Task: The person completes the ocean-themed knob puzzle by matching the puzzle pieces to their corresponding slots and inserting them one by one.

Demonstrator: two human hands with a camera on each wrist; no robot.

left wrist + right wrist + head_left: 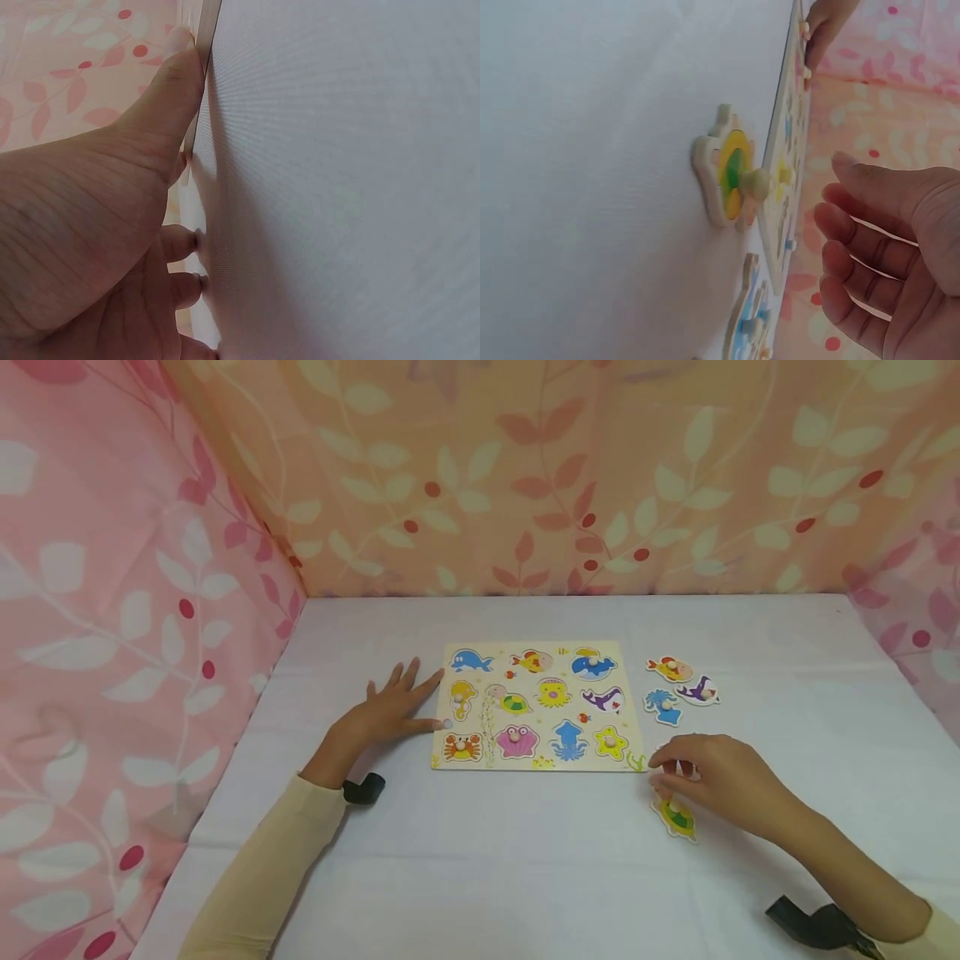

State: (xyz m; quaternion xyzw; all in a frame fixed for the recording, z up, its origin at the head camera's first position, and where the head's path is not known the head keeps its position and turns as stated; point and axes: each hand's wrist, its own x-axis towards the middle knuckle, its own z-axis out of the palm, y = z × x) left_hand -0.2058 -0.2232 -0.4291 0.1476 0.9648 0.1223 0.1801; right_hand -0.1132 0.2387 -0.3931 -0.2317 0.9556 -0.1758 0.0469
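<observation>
The left hand [386, 710] is spread with fingers extended, thumb and forefinger touching the left edge of the puzzle board [543, 716], and grips nothing. The right hand [723, 777] hangs with fingers loosely bent and thumb apart (the right wrist view shows it unloaded), near the knobbed turtle piece [679, 822], which lies on the white cloth [487, 868]. The board lies flat between the hands. Beyond the right hand lie a fish piece [674, 672], a purple whale piece [699, 692] and a blue squid piece [663, 709].

The bottom edge crops a blue piece [742, 318], its figure hard to tell.
</observation>
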